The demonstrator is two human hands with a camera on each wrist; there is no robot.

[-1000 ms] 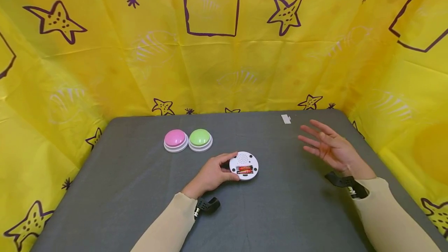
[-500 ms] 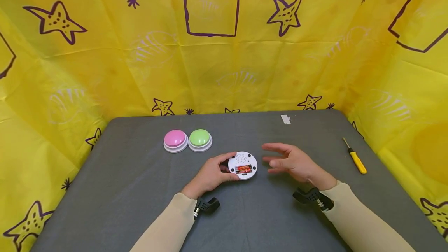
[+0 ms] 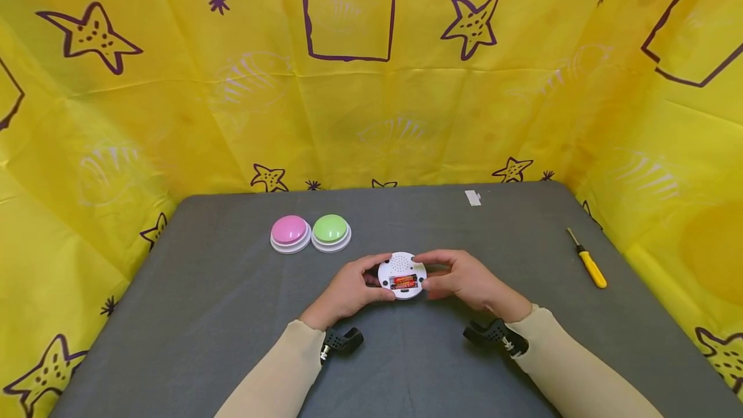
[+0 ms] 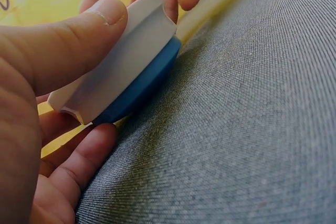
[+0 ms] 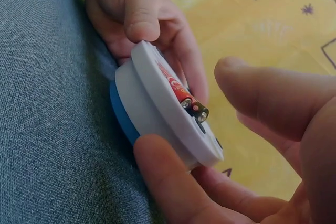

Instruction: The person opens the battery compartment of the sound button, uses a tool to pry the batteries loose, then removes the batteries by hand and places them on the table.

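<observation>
A round white buzzer button [image 3: 402,264] is held base up and tilted, its blue dome [image 4: 144,87] facing the table. Two red batteries [image 5: 176,87] sit in its uncovered compartment. My left hand [image 3: 347,289] grips the left edge, thumb on the white base and fingers beneath. At the opposite edge is my right hand [image 3: 473,279], its fingers loosely bent around the rim. In the right wrist view the right thumb [image 5: 262,95] stands apart from the buzzer, while a fingertip [image 5: 152,153] lies at the lower edge; whether it touches is unclear.
A pink buzzer [image 3: 289,231] and a green one [image 3: 331,231] stand side by side at back left. A small white cover piece [image 3: 473,198] lies near the back edge. To the right lies a yellow-handled screwdriver [image 3: 591,266]. Yellow patterned cloth [image 3: 348,115] surrounds the grey table [image 3: 203,315].
My right hand has moved left from the table's right side to the buzzer's right edge, uncovering the screwdriver. My left hand keeps its grip and has barely moved.
</observation>
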